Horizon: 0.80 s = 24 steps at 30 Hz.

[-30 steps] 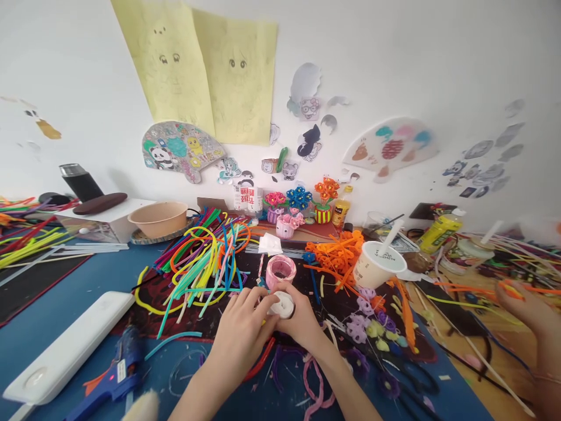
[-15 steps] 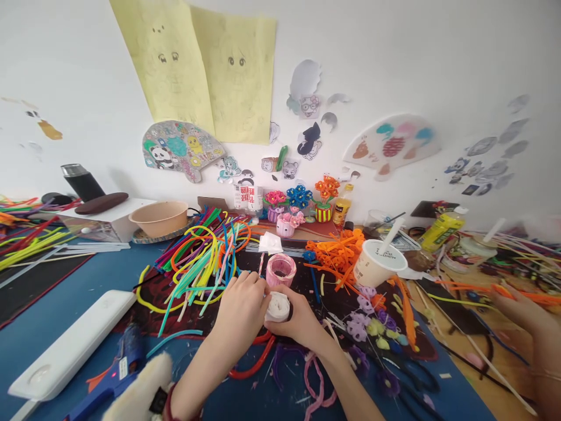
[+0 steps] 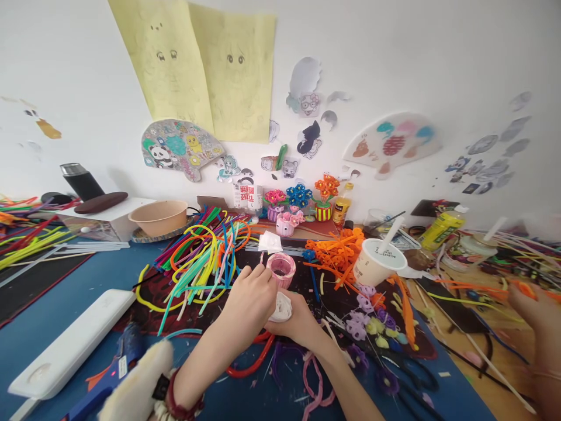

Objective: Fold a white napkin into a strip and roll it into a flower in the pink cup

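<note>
My right hand [image 3: 300, 320] is wrapped round a small white coiled roll [image 3: 281, 308], its spiral end facing up. Against the roll's left side lies my left hand [image 3: 253, 297], fingers curled and pressed together; whatever is between them is hidden. Just beyond both hands stands a pink ring-shaped pot [image 3: 281, 268], open at the top. A white paper piece [image 3: 270, 241] lies behind that pot. Red pipe cleaner [image 3: 252, 365] loops on the table below my wrists, with a pink twisted loop [image 3: 319, 383] to its right.
Many coloured pipe cleaners [image 3: 199, 257] are heaped at left, orange ones [image 3: 335, 254] at right. A blue glue gun [image 3: 118, 374] and white case [image 3: 72, 345] lie left. Scissors [image 3: 407, 368] and a lidded cup [image 3: 379, 263] are right. Another person's hand [image 3: 528, 310] holds something orange.
My left hand has shifted slightly right and down, covering more of the white roll. My right hand has turned the roll a little. The other person's hand has moved right.
</note>
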Each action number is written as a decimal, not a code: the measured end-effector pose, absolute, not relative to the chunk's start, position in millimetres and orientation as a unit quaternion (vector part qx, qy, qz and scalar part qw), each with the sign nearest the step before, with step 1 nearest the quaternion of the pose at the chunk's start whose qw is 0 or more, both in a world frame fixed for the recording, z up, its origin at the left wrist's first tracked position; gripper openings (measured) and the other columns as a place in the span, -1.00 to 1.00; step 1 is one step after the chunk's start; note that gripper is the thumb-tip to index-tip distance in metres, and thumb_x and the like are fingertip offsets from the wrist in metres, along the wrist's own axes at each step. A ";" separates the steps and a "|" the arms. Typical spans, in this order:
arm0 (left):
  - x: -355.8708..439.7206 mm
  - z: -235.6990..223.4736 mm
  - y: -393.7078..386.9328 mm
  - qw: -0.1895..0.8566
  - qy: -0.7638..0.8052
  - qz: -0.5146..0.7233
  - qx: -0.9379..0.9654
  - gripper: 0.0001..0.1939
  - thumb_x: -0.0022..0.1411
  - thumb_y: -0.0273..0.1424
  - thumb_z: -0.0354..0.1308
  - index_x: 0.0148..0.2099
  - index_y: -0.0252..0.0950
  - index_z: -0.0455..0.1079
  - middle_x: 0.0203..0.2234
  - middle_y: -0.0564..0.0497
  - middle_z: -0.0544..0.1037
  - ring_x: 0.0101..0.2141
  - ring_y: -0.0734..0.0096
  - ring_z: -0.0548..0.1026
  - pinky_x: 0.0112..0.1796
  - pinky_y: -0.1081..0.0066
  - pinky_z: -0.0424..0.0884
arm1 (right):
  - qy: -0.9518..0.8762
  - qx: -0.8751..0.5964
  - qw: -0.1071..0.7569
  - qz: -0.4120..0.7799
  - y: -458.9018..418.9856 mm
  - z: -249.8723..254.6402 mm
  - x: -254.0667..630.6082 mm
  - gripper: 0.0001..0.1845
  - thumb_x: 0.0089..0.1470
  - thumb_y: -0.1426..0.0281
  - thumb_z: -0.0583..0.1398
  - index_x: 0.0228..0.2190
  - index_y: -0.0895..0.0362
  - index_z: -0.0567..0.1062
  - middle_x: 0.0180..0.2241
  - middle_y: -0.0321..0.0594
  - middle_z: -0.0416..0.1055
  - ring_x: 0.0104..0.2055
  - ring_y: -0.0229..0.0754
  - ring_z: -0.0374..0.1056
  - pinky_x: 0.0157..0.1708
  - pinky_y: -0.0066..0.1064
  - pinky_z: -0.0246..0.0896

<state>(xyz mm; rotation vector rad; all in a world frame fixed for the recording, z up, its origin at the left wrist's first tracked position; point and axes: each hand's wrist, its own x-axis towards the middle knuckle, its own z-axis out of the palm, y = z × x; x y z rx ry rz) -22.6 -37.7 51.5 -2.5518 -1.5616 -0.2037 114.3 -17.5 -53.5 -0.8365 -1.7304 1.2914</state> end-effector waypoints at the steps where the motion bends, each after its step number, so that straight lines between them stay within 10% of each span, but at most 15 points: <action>1: -22.8 53.1 -37.3 0.072 -0.510 -0.071 -0.854 -0.86 0.24 -0.54 0.09 -0.37 -0.29 0.41 -0.40 -0.07 0.50 -0.29 0.18 0.42 -0.28 0.23 0.25 | -0.680 -0.333 0.403 0.514 -17.1 -55.2 113.9 -0.73 -0.20 0.38 0.36 -0.40 0.14 0.44 -0.47 -0.40 0.37 -0.46 -0.33 0.13 -0.47 -0.49 0.08; 12: -40.5 25.4 -58.9 0.006 -0.555 -0.171 -0.814 -0.91 0.34 -0.36 0.09 -0.19 -0.24 0.39 -0.27 0.00 0.47 -0.24 0.26 0.41 -0.25 0.28 0.29 | -0.662 -0.353 0.413 0.516 -17.1 -48.8 113.6 -0.51 -0.20 0.33 0.38 -0.19 0.09 0.37 -0.44 -0.43 0.33 -0.45 -0.33 0.15 -0.47 -0.51 0.06; 18: -47.5 26.5 -57.6 -0.041 -0.526 -0.153 -0.836 -0.88 0.35 -0.42 0.04 -0.16 -0.20 0.42 -0.23 0.01 0.47 -0.21 0.22 0.40 -0.25 0.25 0.29 | -0.683 -0.312 0.369 0.547 -16.2 -43.1 125.4 -0.39 -0.24 0.36 0.42 -0.07 0.08 0.47 -0.15 -0.28 0.45 -0.14 -0.14 0.33 -0.15 -0.38 0.21; 24: -45.0 25.4 -63.4 -0.050 -0.550 -0.195 -0.811 -0.87 0.34 -0.36 0.08 -0.09 -0.22 0.40 -0.17 -0.01 0.47 -0.16 0.19 0.37 -0.19 0.19 0.29 | -0.678 -0.329 0.379 0.537 -16.8 -47.1 121.5 -0.53 -0.19 0.38 0.39 -0.15 0.10 0.48 -0.31 -0.34 0.44 -0.31 -0.24 0.27 -0.30 -0.44 0.16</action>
